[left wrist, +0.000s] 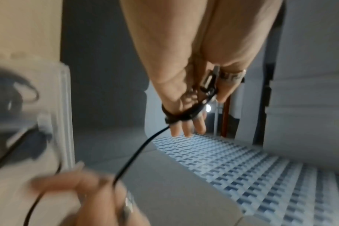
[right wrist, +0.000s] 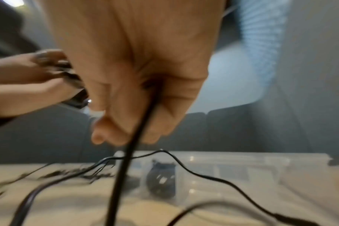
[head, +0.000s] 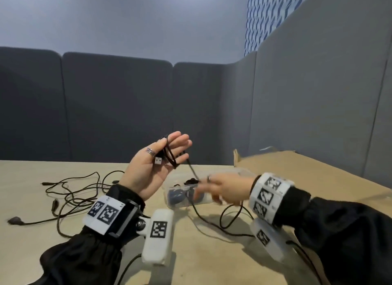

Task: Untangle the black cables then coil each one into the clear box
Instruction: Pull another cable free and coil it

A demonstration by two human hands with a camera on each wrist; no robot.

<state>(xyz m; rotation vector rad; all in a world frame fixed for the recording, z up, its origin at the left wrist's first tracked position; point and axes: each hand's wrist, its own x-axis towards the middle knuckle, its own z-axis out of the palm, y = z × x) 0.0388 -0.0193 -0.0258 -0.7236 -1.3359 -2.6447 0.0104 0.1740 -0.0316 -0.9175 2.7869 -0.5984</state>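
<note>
Cable (head: 169, 155), thin and limp, lay looped round the straight fingers of the left hand (head: 154, 168), raised above the clear box (head: 186, 194). Right hand (head: 220, 189) pinched its free run; judged light, best gripped near the plug.

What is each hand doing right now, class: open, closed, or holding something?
Left hand: fingers straight, black USB cable looped around them.
Right hand: gripping the same cable's trailing length.

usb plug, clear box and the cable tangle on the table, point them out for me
USB plug (head: 158, 161), head view, on its metal end lying across the left palm.
clear box (head: 184, 187), head view, on its near rim.
cable tangle (head: 70, 196), head view, on crossing strands left of the raised hand.
</note>
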